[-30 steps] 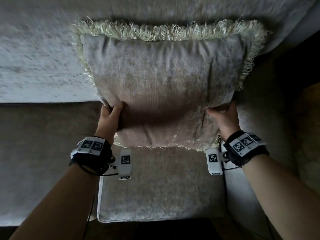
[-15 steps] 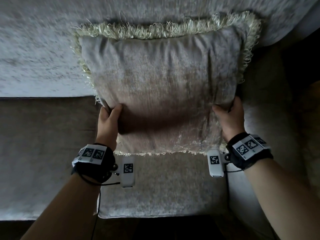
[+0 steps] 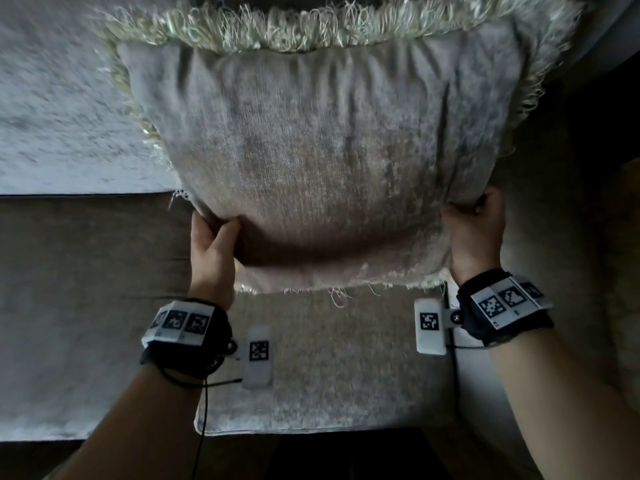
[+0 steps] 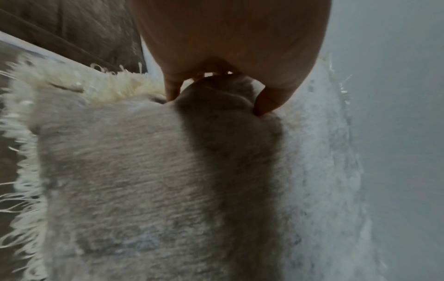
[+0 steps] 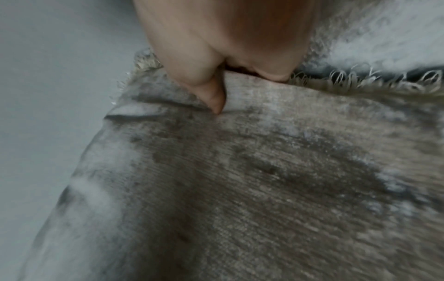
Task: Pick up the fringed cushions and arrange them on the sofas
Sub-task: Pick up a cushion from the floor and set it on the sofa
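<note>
One grey sofa [image 3: 86, 271] lies below; over its seat cushion [image 3: 329, 375] hangs the fringed cushion [image 3: 329, 150], left hand [image 3: 211, 251] and right hand [image 3: 476, 233] pinching its lower corners, thumbs in front.

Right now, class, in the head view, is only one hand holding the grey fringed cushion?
No: the left hand and the right hand each grip a lower corner of the grey fringed cushion.
</note>
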Tool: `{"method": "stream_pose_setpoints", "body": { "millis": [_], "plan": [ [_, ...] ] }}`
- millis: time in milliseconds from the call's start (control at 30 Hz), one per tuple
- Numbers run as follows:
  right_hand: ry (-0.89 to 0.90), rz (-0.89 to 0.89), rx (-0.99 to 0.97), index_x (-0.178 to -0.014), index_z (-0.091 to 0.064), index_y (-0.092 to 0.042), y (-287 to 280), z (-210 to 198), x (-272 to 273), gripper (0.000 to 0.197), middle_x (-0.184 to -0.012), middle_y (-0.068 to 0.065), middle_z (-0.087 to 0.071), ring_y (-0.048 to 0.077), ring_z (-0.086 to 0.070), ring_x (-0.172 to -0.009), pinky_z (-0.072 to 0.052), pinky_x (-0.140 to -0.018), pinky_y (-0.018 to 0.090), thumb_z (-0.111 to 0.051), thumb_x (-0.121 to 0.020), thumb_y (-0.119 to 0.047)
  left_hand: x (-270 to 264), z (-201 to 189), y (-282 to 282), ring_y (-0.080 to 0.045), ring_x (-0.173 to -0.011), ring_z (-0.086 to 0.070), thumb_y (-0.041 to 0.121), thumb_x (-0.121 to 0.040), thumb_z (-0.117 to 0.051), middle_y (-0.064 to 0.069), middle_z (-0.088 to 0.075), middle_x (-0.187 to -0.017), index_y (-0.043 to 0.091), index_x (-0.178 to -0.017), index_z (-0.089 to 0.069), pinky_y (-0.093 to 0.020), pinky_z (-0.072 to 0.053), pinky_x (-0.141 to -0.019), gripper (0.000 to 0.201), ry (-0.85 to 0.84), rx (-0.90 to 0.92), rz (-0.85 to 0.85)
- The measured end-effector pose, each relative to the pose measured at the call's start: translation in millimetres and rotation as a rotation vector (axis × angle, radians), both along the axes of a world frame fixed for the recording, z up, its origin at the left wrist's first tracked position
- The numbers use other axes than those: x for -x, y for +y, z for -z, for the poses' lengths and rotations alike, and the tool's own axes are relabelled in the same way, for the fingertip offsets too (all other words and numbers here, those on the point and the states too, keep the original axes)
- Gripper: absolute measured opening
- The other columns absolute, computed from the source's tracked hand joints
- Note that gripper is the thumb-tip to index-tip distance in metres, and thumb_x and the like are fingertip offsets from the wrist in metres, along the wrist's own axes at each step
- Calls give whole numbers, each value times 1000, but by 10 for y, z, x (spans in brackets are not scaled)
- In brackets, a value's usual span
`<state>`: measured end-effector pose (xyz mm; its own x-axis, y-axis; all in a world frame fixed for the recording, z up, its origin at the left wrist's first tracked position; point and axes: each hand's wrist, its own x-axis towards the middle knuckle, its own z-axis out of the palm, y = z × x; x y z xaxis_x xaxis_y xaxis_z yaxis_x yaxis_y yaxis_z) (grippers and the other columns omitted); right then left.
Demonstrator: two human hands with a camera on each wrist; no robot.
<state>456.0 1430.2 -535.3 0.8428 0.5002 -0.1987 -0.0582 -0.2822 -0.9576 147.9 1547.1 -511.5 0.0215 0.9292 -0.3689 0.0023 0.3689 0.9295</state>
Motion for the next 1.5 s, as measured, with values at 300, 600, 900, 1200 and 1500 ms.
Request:
{"method": "stream_pose_setpoints", "body": {
  "millis": [300,600,900,1200,1500],
  "plan": [
    [34,-67,228,-127,-46,-17,272,149,-56,55,-107,-6,-62,14,-65,-95,-56,-89,49,-73,-79,-14,-204,388,490,-20,-123,-53,28,-88,-59,-2,-55,-128,18,-122,-47,-26,-43,-93,37,290,141,68],
    [-1091,-571,188,-153,-36,-18,640,-198,580,67,-163,20,-17,41,-13,-151,-13,-120,57,-57,-92,-37,-698,-18,241,-38,-151,-4,55,-90,-49,-15,-5,-164,37,-153,-21,-58,-8,-118,71,1131,-773,395],
    [-1110,-528,437,-157,-18,-19,421,162,5,66,-166,11,-10,31,-8,-153,-9,-122,55,-44,-98,-34,-396,342,555,-25,-153,3,58,-96,-28,-2,6,-165,35,-155,2,-60,3,-117,70,1286,-516,330],
    [-835,-551,529,-157,-19,-20,-107,910,471,74,-165,16,-12,38,-15,-150,-20,-119,56,-52,-93,-40,-82,1231,-158,-39,-148,-18,43,-98,-35,-21,-16,-161,7,-154,-17,-50,-18,-122,69,796,64,286],
    [-586,-605,363,-159,-9,-17,-472,1100,747,79,-166,14,7,32,-15,-152,-29,-118,37,-57,-96,-21,-127,1148,-529,-28,-152,-1,15,-96,-50,-18,1,-163,6,-156,-7,-39,-7,-124,74,679,-220,352]
  ]
}}
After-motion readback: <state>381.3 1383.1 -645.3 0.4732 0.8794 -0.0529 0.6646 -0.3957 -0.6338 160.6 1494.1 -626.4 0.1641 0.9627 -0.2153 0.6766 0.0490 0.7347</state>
